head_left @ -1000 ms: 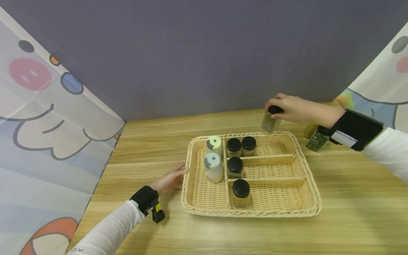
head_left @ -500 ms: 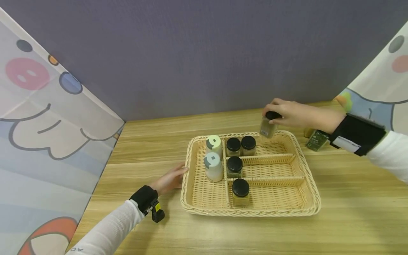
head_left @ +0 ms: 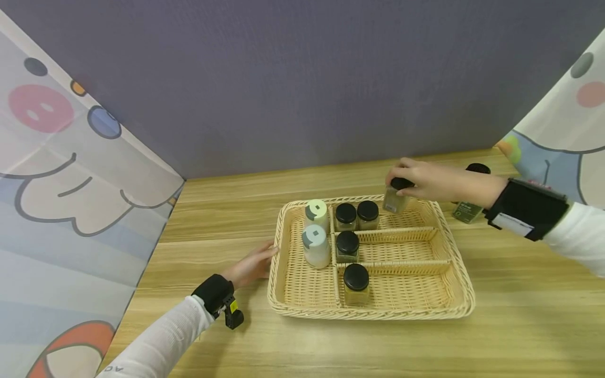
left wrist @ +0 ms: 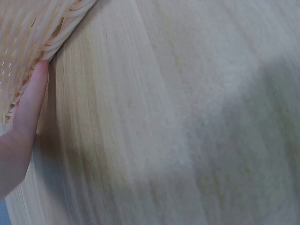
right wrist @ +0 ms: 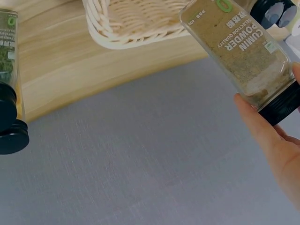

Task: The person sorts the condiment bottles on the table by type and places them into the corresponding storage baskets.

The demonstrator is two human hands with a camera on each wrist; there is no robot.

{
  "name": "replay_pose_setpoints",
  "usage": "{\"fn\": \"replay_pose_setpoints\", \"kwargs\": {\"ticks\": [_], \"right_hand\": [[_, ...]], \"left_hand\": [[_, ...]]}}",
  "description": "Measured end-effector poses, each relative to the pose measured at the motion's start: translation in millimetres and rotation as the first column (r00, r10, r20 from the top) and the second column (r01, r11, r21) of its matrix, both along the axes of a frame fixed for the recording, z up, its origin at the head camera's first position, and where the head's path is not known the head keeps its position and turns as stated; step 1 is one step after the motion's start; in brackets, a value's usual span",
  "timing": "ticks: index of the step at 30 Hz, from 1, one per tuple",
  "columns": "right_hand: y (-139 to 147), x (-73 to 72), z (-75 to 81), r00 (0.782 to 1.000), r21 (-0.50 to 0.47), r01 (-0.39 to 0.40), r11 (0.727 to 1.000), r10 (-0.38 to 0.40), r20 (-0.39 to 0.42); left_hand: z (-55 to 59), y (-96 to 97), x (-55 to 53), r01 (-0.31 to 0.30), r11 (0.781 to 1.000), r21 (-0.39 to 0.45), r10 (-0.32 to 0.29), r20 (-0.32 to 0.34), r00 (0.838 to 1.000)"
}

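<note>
The right hand [head_left: 411, 178] held a black-lidded spice jar [head_left: 393, 202] over a divided wicker basket [head_left: 309, 294]. The left hand [head_left: 250, 266] touched its side.

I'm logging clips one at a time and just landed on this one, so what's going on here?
A person's right hand grips a jar of cumin powder near its black lid, holding it tilted at the back edge of a divided wicker basket. The left hand touches the basket's left side. Inside are four black-lidded jars and, in the left compartment, two pale containers. Two more jars are on the table, right of the basket.
</note>
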State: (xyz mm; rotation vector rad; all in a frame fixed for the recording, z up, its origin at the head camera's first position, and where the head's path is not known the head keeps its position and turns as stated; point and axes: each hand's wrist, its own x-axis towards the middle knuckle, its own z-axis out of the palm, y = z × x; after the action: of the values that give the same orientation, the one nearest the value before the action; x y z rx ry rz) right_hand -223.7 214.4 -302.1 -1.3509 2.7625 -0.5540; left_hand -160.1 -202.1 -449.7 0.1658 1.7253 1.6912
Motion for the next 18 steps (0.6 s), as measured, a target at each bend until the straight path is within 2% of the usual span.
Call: {"fn": "replay_pose_setpoints", "kwargs": {"ticks": [6,10,13,18], "right_hand": [[-1,2.2,-7.3,0.999,-0.015,-0.044,0.999,0.044,-0.002],[-1,2.5,-14.1,0.996,-0.036,-0.08,0.996,0.079,-0.04],[-1,3.8,-19.0,0.995,-0.04,-0.087,0.995,0.084,-0.059],[-2,6.3,-23.1,0.998,-0.023,-0.058,0.998,0.057,-0.02]], "left_hand": [[-0.5,0.4,0.1,-0.004,1.0,0.003,0.004,0.005,1.0],[-0.9,0.5,0.8,-0.004,1.0,0.005,0.004,0.005,1.0],[-1.7,0.8,1.0,-0.003,1.0,0.003,0.003,0.005,1.0],[-2.6,0.7,0.5,-0.006,1.0,0.005,0.006,0.005,1.0]]}}
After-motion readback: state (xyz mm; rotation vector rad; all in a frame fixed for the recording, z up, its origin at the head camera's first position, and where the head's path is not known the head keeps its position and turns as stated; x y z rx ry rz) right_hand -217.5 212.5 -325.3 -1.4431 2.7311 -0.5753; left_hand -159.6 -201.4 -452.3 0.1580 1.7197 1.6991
